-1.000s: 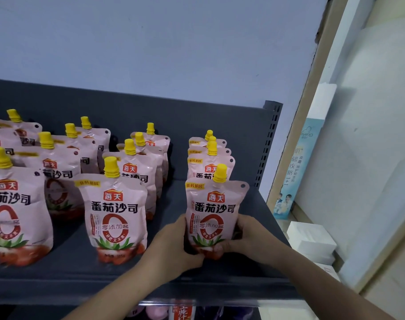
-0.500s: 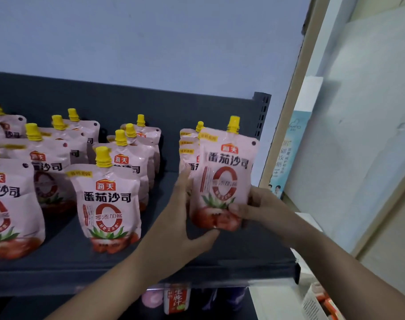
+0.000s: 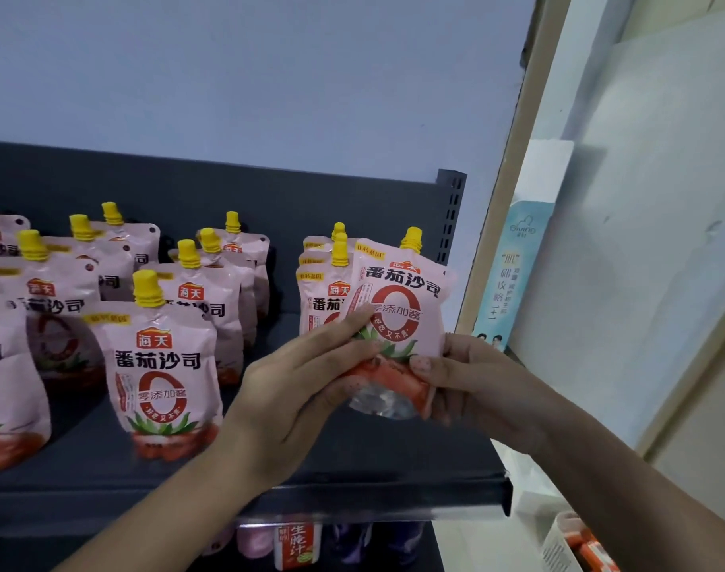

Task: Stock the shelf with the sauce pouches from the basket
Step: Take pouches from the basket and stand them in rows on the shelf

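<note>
A pink sauce pouch (image 3: 398,307) with a yellow cap is held tilted above the dark shelf (image 3: 352,460), its bottom lifted off the board. My left hand (image 3: 294,390) grips its lower left side with fingers across the front. My right hand (image 3: 464,381) grips its lower right corner, thumb on the front. Right behind it stands a row of pouches (image 3: 321,299). More upright pouches (image 3: 166,365) fill the shelf's left and middle. The basket is mostly out of view.
The shelf's perforated end post (image 3: 451,212) stands just right of the held pouch. Beyond it are a wooden frame (image 3: 505,200) and a blue leaflet (image 3: 513,278). Bottles (image 3: 299,547) sit on the shelf below. A container edge (image 3: 575,547) shows at bottom right.
The front right pouch stood on the shelf between both hands a second ago. It has since been lifted up and tilted, and my left hand has closed onto its front.
</note>
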A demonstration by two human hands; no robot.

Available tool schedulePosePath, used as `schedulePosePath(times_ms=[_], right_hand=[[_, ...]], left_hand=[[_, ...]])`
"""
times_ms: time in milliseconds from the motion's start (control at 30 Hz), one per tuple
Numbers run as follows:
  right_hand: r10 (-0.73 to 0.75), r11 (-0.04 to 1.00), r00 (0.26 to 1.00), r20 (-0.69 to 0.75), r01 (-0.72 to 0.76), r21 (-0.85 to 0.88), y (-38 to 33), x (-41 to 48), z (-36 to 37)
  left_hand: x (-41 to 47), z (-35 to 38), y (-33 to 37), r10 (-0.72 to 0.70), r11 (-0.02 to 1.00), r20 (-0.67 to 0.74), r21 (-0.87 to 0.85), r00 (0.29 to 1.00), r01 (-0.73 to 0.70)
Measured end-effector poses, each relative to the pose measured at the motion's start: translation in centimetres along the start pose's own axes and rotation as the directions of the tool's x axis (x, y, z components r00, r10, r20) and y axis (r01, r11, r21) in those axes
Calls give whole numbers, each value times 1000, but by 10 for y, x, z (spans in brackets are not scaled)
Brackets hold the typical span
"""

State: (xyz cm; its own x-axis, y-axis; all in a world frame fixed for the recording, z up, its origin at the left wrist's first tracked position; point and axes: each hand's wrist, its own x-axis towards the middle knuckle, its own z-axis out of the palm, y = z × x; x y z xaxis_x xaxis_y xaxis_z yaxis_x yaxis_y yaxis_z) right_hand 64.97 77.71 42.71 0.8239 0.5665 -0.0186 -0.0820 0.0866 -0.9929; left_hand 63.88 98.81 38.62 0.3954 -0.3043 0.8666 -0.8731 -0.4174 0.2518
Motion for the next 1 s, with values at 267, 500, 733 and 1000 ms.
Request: schedulePosePath(times_ms=[267,500,733,1000], right_hand=[[-26,999,996,82,27,-18,10,10,0],[-40,848,998,45,57,-526,24,29,-9],[-31,706,999,-21,7,-708,57,49,-10],[-66,755,990,-124,-32,-655,76,55,-10]], left_hand=[[-12,-4,-5,-144,969,-16,-206,989,138],[-15,2,-8,-656,410,371,-555,657,724],[-32,5,-28,-717,421,382,-429,582,800],[-43,0,-40,-737,487,418,-217,531,846]])
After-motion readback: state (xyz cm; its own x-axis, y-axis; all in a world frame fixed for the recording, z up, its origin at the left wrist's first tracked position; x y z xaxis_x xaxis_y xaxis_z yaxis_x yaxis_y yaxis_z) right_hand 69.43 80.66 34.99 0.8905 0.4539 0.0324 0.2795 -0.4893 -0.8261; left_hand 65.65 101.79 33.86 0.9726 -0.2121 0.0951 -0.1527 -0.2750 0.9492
